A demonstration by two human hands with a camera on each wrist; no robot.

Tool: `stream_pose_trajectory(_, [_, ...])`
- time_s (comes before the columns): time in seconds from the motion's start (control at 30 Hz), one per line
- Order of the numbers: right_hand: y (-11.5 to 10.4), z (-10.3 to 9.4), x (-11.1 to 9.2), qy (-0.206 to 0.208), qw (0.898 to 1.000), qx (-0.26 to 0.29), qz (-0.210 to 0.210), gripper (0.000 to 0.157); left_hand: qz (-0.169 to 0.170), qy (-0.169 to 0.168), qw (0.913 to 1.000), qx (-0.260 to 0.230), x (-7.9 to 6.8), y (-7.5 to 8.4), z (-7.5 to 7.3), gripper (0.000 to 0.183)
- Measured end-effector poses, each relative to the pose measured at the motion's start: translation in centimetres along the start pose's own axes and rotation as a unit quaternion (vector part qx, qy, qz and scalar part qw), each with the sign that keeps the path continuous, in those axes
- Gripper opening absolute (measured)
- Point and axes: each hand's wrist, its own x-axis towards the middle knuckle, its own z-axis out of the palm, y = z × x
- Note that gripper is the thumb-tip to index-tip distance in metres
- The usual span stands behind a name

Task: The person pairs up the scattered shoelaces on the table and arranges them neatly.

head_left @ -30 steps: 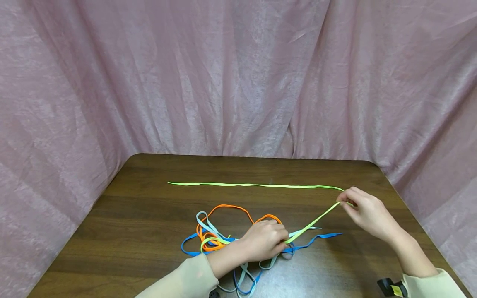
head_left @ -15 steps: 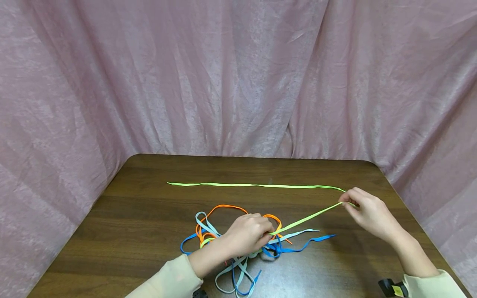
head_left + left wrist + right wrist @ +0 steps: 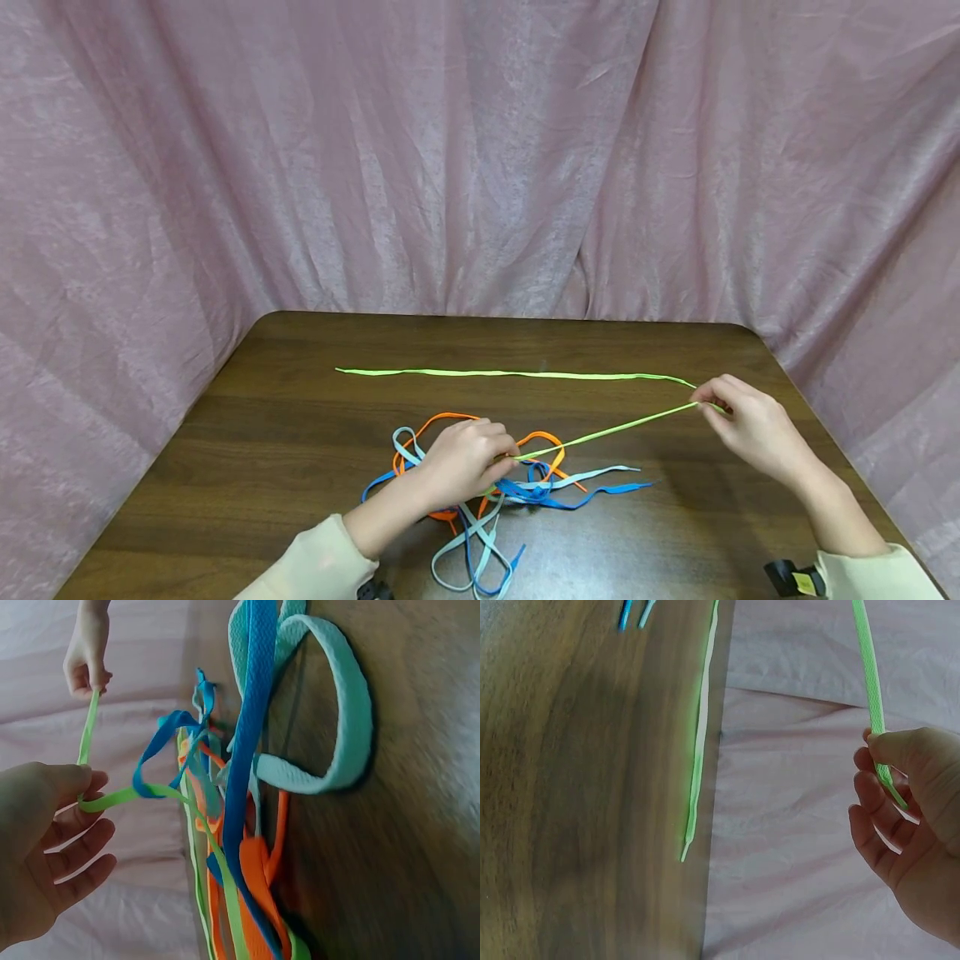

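A yellow-green shoelace (image 3: 607,432) runs taut between the two hands. My right hand (image 3: 753,425) pinches it near its tip, over the right side of the table; the short end pokes out below the thumb in the right wrist view. My left hand (image 3: 468,458) pinches the same lace between thumb and forefinger above the tangle, other fingers loosely bent. From there the lace drops into a heap of orange (image 3: 551,437), blue (image 3: 600,496) and pale teal (image 3: 356,712) laces. The left hand and forearm hide part of this heap.
A second yellow-green shoelace (image 3: 487,372) lies straight across the far part of the brown wooden table (image 3: 225,467); its right tip (image 3: 686,847) shows in the right wrist view. A pink curtain (image 3: 450,167) hangs behind the table's far edge.
My left hand has moved left and slightly up, drawing the green lace out longer and tighter. Blue and teal lace ends have slid left with it. The right hand has barely moved.
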Motion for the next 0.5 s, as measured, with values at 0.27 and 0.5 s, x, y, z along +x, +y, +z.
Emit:
stream_pose_trajectory(0.27, [0.5,-0.2,0.1,0.017,1.0,-0.007,-0.016,0.03,-0.003,0.021,0.9998,0.005,-1.1,-0.9,-1.0,0.005])
stream_pose_trajectory(0.5, [1.0,-0.2,0.0,0.018,1.0,-0.018,-0.008,0.028,-0.023,0.029,0.9993,0.01,-2.1,-1.9,-2.2,0.004])
